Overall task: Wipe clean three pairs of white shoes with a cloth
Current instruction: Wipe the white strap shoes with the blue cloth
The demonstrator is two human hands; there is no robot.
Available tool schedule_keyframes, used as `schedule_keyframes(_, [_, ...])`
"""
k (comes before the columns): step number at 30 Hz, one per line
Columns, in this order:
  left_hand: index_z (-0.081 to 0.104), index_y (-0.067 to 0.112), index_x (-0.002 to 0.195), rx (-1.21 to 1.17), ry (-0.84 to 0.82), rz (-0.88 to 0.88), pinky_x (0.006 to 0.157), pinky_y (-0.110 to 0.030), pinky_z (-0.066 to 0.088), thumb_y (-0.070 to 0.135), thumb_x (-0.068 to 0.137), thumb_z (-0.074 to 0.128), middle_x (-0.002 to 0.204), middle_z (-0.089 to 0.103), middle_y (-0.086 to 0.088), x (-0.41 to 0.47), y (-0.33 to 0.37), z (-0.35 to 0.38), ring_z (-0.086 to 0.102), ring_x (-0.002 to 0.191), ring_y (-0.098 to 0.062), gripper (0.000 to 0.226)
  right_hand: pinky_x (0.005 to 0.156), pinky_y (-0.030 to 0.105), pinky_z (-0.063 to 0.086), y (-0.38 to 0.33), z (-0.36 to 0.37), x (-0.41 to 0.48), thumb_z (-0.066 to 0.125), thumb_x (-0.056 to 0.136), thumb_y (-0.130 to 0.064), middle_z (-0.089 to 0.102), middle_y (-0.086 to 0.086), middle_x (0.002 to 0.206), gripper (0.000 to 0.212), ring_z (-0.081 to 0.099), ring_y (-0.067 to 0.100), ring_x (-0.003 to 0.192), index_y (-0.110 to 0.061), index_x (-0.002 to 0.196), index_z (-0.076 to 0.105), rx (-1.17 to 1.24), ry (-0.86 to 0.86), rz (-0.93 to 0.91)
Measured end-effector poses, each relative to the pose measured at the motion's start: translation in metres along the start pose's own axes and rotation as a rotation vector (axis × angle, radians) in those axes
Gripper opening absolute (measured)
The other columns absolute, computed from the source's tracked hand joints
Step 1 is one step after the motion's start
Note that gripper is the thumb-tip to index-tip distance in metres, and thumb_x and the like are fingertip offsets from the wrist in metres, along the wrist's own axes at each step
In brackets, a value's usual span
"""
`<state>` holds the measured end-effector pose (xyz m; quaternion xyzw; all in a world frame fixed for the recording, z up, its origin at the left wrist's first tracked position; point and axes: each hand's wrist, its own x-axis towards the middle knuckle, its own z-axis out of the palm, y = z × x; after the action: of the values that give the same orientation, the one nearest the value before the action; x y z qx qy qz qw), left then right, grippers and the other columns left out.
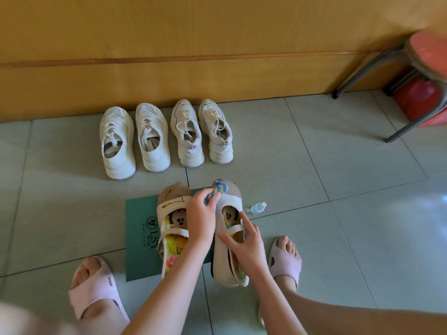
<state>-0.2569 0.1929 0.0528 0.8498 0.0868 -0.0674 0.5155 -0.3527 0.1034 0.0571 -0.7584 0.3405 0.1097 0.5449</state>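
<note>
Blue cloth [219, 187] in left hand [200, 220], right hand [245, 249] gripping shoe [221, 261]

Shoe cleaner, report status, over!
Left hand pinches blue-and-yellow cloth at toe of right cream strap shoe. Right hand holds its strap. Small clear spray bottle alongside, not blocking.

We see a home: tiled floor [314, 141], wooden wall panel [169, 44] at twelve o'clock, red-seated stool [428, 54] at two o'clock, pink slippers [94, 288] on bare feet.

Floor [326, 170] to my right is open up to the stool [428, 54]. Spray bottle [258, 208] sits just beside the strap shoe [219, 257]; sneakers [156, 158] line the wall [193, 76].
</note>
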Motion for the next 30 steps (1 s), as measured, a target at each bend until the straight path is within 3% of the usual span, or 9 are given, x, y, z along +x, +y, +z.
schedule_keyframes(4, [0.069, 0.011, 0.103, -0.01, 0.011, -0.031, 0.075, -0.037, 0.054, 0.031, 0.088, 0.061, 0.093, 0.071, -0.003, -0.024, -0.009, 0.0, 0.064, 0.083, -0.015, 0.026, 0.071, 0.008, 0.037, 0.002, -0.003, 0.0, 0.077, 0.072, -0.04, 0.046, -0.008, 0.121, 0.082, 0.046, 0.001, 0.109, -0.033, 0.142, 0.034, 0.056, -0.028, 0.007])
schedule_keyframes(7, [0.069, 0.012, 0.103, -0.02, -0.019, -0.022, 0.075, -0.036, 0.055, 0.031, 0.088, 0.062, 0.093, 0.071, -0.002, -0.041, -0.009, -0.001, 0.065, 0.084, -0.014, 0.025, 0.075, 0.009, 0.041, 0.005, -0.006, 0.001, 0.077, 0.072, -0.039, 0.048, -0.008, 0.124, 0.082, 0.048, 0.003, 0.112, -0.034, 0.141, 0.034, 0.104, -0.061, 0.014])
schedule_keyframes(11, [0.068, 0.011, 0.105, -0.019, -0.037, -0.039, 0.075, -0.033, 0.055, 0.029, 0.089, 0.061, 0.096, 0.071, -0.003, -0.056, -0.011, -0.005, 0.064, 0.085, -0.014, 0.025, 0.1, 0.033, 0.046, 0.012, -0.006, 0.004, 0.075, 0.054, -0.066, 0.053, -0.004, 0.129, 0.097, 0.052, 0.009, 0.119, -0.041, 0.139, 0.035, 0.114, -0.1, 0.02])
schedule_keyframes(14, [0.068, 0.011, 0.108, -0.014, -0.049, -0.057, 0.072, -0.025, 0.053, 0.028, 0.09, 0.059, 0.098, 0.071, -0.002, -0.067, -0.013, -0.006, 0.064, 0.084, -0.011, 0.026, 0.1, 0.039, 0.047, 0.015, -0.007, 0.006, 0.073, 0.051, -0.072, 0.053, -0.006, 0.128, 0.098, 0.054, 0.012, 0.117, -0.045, 0.138, 0.037, 0.133, -0.109, 0.03])
schedule_keyframes(21, [0.065, 0.013, 0.108, 0.053, -0.033, -0.131, 0.064, -0.014, 0.044, 0.033, 0.092, 0.055, 0.092, 0.068, 0.002, -0.095, -0.017, -0.012, 0.06, 0.08, -0.009, 0.028, 0.095, 0.041, 0.051, 0.021, -0.008, 0.005, 0.074, 0.052, -0.07, 0.056, -0.001, 0.124, 0.095, 0.06, 0.017, 0.11, -0.048, 0.137, 0.036, 0.179, -0.118, 0.024])
schedule_keyframes(24, [0.065, 0.012, 0.109, 0.056, -0.034, -0.143, 0.062, -0.01, 0.043, 0.033, 0.091, 0.056, 0.093, 0.066, 0.003, -0.105, -0.021, -0.014, 0.058, 0.081, -0.006, 0.029, 0.097, 0.039, 0.05, 0.021, -0.008, 0.003, 0.075, 0.066, -0.053, 0.052, -0.003, 0.126, 0.083, 0.057, 0.014, 0.112, -0.042, 0.139, 0.036, 0.183, -0.116, 0.014])
schedule_keyframes(27, [0.065, 0.013, 0.111, 0.058, -0.061, -0.162, 0.067, -0.014, 0.047, 0.032, 0.09, 0.058, 0.096, 0.067, 0.002, -0.114, -0.025, -0.015, 0.059, 0.084, -0.007, 0.029, 0.098, 0.038, 0.049, 0.02, -0.009, 0.004, 0.074, 0.075, -0.041, 0.052, -0.001, 0.125, 0.075, 0.057, 0.014, 0.112, -0.038, 0.139, 0.037, 0.193, -0.116, 0.013])
schedule_keyframes(30, [0.067, 0.016, 0.105, 0.061, -0.083, -0.14, 0.066, -0.02, 0.05, 0.029, 0.09, 0.06, 0.087, 0.064, 0.004, -0.126, -0.028, -0.018, 0.059, 0.077, -0.007, 0.022, 0.101, 0.04, 0.046, 0.019, -0.007, 0.004, 0.075, 0.073, -0.046, 0.05, -0.003, 0.122, 0.077, 0.054, 0.015, 0.115, -0.04, 0.139, 0.036, 0.169, -0.103, 0.028])
